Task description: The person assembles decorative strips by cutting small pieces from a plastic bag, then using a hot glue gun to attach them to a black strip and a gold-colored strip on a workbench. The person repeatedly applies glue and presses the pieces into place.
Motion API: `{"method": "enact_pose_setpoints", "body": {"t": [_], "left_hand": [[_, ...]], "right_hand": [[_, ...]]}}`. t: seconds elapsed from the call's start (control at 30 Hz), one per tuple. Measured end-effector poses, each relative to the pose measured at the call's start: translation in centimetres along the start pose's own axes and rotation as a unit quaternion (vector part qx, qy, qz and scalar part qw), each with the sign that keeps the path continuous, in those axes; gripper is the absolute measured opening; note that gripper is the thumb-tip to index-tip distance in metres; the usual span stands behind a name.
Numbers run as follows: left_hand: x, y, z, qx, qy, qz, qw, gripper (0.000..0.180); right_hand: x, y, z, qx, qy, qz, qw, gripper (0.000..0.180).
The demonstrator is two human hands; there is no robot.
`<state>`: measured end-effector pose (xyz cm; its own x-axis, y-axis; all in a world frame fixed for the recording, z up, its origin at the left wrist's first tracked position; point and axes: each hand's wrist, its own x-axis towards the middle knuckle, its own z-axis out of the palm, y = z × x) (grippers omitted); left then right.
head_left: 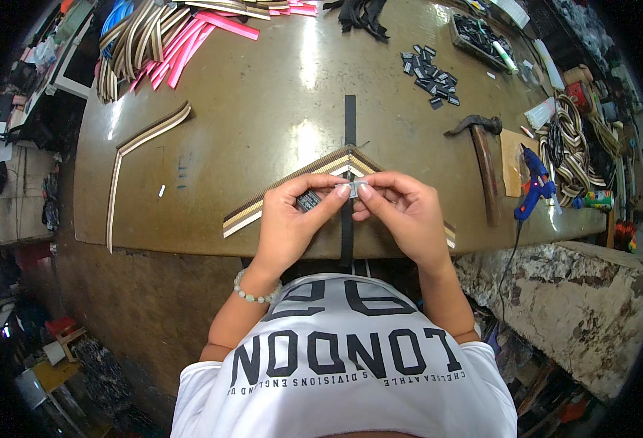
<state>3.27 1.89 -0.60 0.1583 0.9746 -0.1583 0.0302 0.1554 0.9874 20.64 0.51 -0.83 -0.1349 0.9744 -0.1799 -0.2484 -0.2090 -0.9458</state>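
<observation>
My left hand [290, 217] and my right hand [407, 212] meet over the near edge of the table, thumbs and fingers pinching a small pale-grey piece [353, 190] between them. Its exact kind is unclear. A small black label with light print [309, 200] is also tucked in the fingers of my left hand. Beneath both hands lies a striped brown, tan and cream webbing strap [285, 188], bent to a peak pointing away from me. A black strap [350, 120] runs from beyond this peak toward the table's near edge, passing under my fingers, which partly hide it.
At right lie a hammer [482, 157], a blue glue gun [537, 186] with its cord, and coiled straps [575, 139]. Small black labels [431, 77] are heaped near a full black tray [478, 40]. Far left holds striped and pink strips [182, 47]; another bent strap [135, 142] lies nearer.
</observation>
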Motion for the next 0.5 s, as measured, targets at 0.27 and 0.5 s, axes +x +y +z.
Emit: {"method": "enact_pose_setpoints", "body": {"t": [0.27, 0.5], "left_hand": [[1.9, -2.0, -0.2, 0.241, 0.072, 0.213, 0.944, 0.014], [3.5, -3.0, 0.3, 0.322, 0.073, 0.167, 0.929, 0.014]], "right_hand": [[3.2, 0.3, -1.1, -0.197, -0.009, 0.017, 0.98, 0.019], [6.2, 0.8, -1.6, -0.355, 0.004, 0.0, 0.935, 0.025]]}}
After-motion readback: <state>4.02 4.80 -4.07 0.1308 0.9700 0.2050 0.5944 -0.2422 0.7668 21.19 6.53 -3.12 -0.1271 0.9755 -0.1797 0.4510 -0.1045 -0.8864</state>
